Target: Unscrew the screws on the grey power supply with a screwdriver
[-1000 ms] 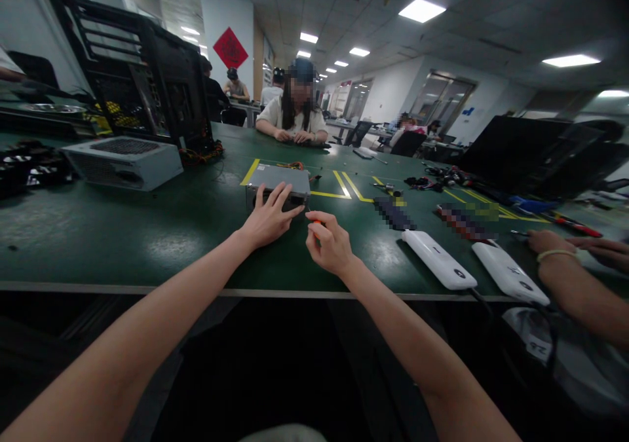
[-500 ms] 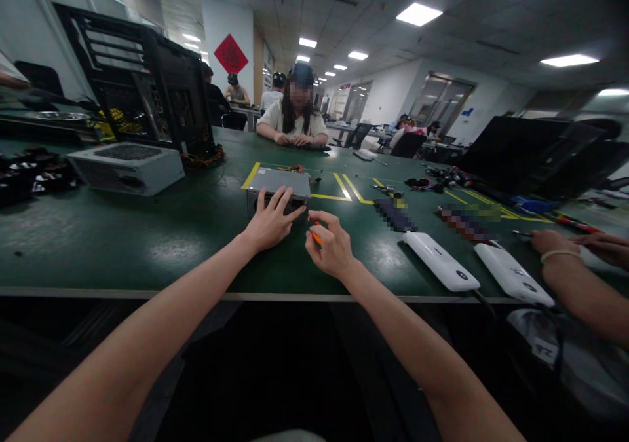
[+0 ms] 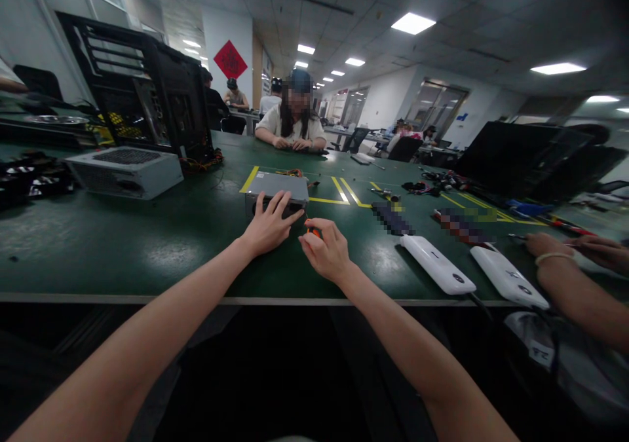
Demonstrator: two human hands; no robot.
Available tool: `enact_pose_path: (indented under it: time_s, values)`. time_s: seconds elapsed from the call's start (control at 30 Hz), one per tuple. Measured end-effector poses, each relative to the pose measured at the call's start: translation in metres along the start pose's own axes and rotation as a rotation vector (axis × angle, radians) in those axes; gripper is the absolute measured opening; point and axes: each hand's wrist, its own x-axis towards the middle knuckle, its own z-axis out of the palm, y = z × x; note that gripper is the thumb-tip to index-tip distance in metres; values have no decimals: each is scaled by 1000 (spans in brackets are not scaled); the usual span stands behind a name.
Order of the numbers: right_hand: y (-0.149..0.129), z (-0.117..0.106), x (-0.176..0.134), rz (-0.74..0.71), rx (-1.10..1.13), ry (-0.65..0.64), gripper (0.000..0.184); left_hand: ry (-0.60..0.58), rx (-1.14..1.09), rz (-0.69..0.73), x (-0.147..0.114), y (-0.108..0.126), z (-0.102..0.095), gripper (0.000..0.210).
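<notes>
A grey metal computer power supply (image 3: 282, 183) lies on the green tabletop in front of me, with coloured cables behind it. My left hand (image 3: 269, 227) rests against its top and front edge, fingers spread. Close to the unit's front right corner, my right hand (image 3: 325, 249) is closed around a small screwdriver (image 3: 313, 232) with an orange and black handle. The thin shaft points up toward that corner; whether its tip touches the unit I cannot tell. My fingers cover part of the handle, and my left hand hides much of the unit's front.
To the left stand another power supply (image 3: 125, 172) and a black computer case (image 3: 142, 88). White devices (image 3: 437, 264) lie to the right, beside a co-worker's hands (image 3: 545, 249). Another person (image 3: 289, 124) sits opposite. The table's front edge (image 3: 196, 300) runs below my forearms.
My right hand has turned and its fingers have closed in more around the screwdriver. My left hand stays on the power supply. The view has shifted slightly.
</notes>
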Motion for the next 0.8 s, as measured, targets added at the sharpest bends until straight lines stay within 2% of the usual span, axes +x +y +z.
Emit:
enact_pose_path:
  time_s: [0.17, 0.37, 0.57, 0.8]
  values:
    - [2, 2, -2, 2, 84, 32, 33, 4, -8, -7, 0, 0, -1, 49]
    - [2, 0, -1, -26, 16, -26, 21, 6, 9, -2, 0, 0, -2, 47]
    - [0, 2, -1, -30, 39, 13, 32, -5, 39, 7, 0, 1, -2, 46]
    - [0, -1, -1, -12, -29, 13, 22, -1, -9, -4, 0, 1, -2, 49]
